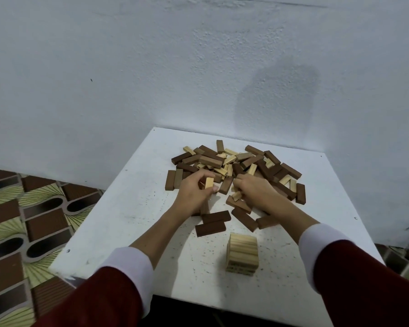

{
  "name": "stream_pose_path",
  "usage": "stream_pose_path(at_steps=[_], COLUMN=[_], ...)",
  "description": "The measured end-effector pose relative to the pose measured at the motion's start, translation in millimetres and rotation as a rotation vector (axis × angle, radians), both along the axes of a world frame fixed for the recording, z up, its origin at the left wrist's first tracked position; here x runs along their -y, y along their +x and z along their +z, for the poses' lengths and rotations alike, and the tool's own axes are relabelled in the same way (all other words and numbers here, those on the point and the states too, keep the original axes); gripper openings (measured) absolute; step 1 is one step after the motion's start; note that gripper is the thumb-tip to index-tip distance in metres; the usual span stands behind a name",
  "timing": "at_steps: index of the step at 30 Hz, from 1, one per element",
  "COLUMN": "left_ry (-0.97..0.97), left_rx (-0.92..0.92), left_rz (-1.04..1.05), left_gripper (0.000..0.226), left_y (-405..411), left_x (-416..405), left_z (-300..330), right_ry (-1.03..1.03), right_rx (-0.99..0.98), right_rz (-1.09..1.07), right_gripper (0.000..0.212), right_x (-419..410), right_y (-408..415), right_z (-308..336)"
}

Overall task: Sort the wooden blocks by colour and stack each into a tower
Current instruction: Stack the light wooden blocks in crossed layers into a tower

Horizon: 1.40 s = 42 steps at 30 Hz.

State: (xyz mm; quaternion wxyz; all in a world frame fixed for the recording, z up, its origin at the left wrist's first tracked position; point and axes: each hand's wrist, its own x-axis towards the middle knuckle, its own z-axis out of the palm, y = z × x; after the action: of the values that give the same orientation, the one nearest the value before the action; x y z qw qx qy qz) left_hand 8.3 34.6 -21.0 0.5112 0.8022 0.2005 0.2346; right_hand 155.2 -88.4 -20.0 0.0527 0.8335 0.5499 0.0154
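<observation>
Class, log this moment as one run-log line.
left hand: holds light block | right hand: in mixed pile, grip unclear | light tower: started | dark blocks: unsorted

A white table (132, 208) stands with its far edge against a pale, rough-plastered wall (151, 67). Its top is speckled with small dark flecks, and small holes show near its left and right edges. A darker damp-looking patch (276, 90) marks the wall above the far right corner. Left of the table, the floor (21, 220) carries patterned tiles in brown, black and yellow-green.
</observation>
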Motion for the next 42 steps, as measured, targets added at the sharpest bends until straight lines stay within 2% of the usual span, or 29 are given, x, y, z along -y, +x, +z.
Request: stream_pose_path(at_steps=[4,6,9,11,13,18,23,25,28,30,33,38,42], left_ry=[-0.006,-0.015,-0.052,-0.137,-0.232,-0.431,-0.633,-0.641,-0.511,-0.375,-0.121,0.118,0.229], left_rx=[-0.026,-0.019,0.004,0.054,0.107,0.172,0.240,0.232,0.151,0.065,-0.069,-0.150,-0.199], left_rz=[0.017,0.024,0.019,-0.005,-0.030,-0.068,-0.036,0.017,0.109,0.155,0.145,0.100,0.119], left_gripper=[0.025,0.024,0.024,0.025,0.027,0.027,0.022,0.023,0.023,0.022,0.020,0.019,0.025], left_y=[-11.6,-16.2,-19.4,-20.5,-21.1,-34.2,-70.1,-85.7,-103.9,-113.7,-121.5,-119.5,-115.0], left_x=[-4.8,-7.2,-9.6,-8.4,-4.2,6.4,3.0,-0.5,-6.0,-10.4,-14.5,-13.4,-17.3], left_z=[1.6,1.6,3.1,7.2,12.5,21.4,16.4,9.4,-5.2,-17.5,-33.8,-45.3,-50.1], right_ry=[-0.007,0.113,0.424,0.508,0.529,0.731,0.796,0.804,0.755,0.701,0.607,0.499,0.459], right_rx=[-0.016,-0.121,-0.588,-0.914,-1.106,-1.316,-1.454,-1.415,-1.090,-0.892,-0.752,-0.411,-0.349], right_rz=[-0.063,-0.147,-0.313,-0.387,-0.445,-0.547,-0.547,-0.528,-0.523,-0.536,-0.537,-0.530,-0.524], right_gripper=[0.018,0.018,0.021,0.023,0.025,0.022,0.020,0.015,0.010,0.024,0.024,0.033,0.043], right_x=[-6.2,-9.0,-11.0,-8.8,-5.0,-0.2,-4.5,-9.9,-20.9,-27.7,-30.6,-30.2,-33.4], right_y=[-3.4,-4.3,-13.3,-27.1,-44.4,-82.0,-119.1,-136.6,-163.2,-179.9,-199.8,-211.3,-207.8], right_z=[1.0,6.0,26.1,43.7,56.8,67.5,63.7,55.8,31.0,8.8,-23.1,-45.1,-46.5])
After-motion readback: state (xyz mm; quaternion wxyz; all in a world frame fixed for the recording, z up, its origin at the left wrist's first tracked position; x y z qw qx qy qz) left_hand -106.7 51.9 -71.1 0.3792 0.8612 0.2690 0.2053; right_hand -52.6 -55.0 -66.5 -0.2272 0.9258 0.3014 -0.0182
